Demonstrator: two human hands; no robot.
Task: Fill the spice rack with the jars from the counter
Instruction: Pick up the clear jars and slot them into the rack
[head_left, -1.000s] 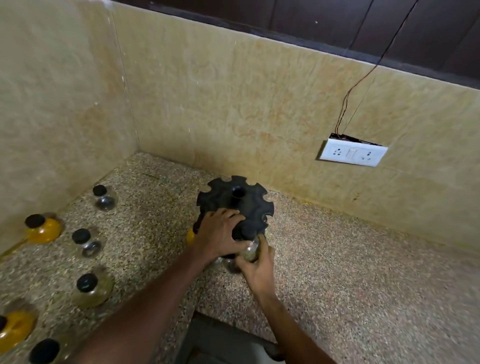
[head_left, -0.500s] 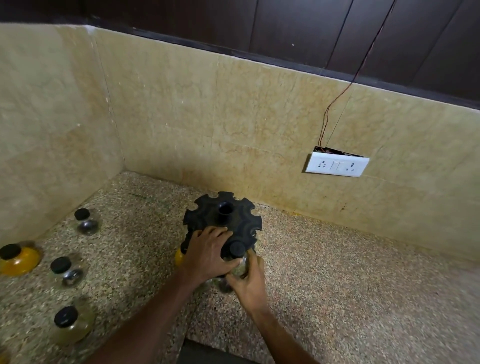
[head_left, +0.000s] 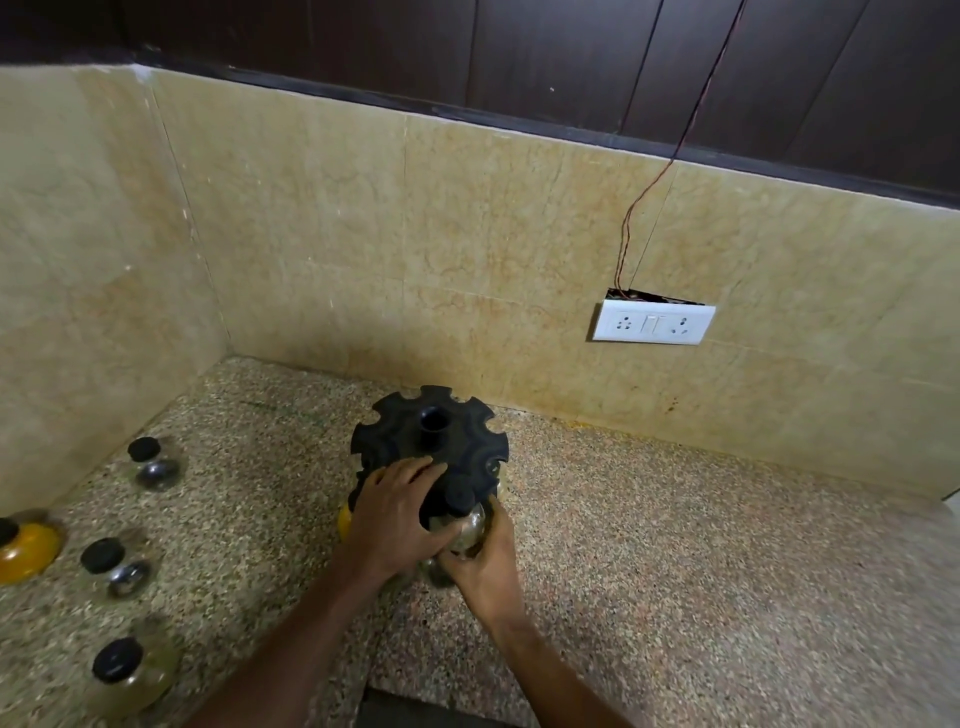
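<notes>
While the black spice rack (head_left: 430, 441) stands on the speckled stone desk (head_left: 675, 545) close to the tiled back wall (head_left: 415, 234), both hands work at its near edge. The left hand (head_left: 395, 519) rests on top of the rack's notched upper disc, fingers spread and fairly straight, its grip holding nothing. The right hand (head_left: 485, 558) curls round a clear glass jar (head_left: 465, 525) with a black lid, holding it at a slot on the rack's near side, the lid level with the disc. A yellow jar (head_left: 344, 521) peeks out at the rack's lower left. Four more black-lidded jars stand well apart on the desk to the left: a clear one (head_left: 150, 465) by the side wall, a yellow-filled one (head_left: 23, 551) at the frame edge, another clear one (head_left: 117, 569), and a pale one (head_left: 130, 673) nearest. A white socket plate (head_left: 653, 325) sits on the wall to the right.
</notes>
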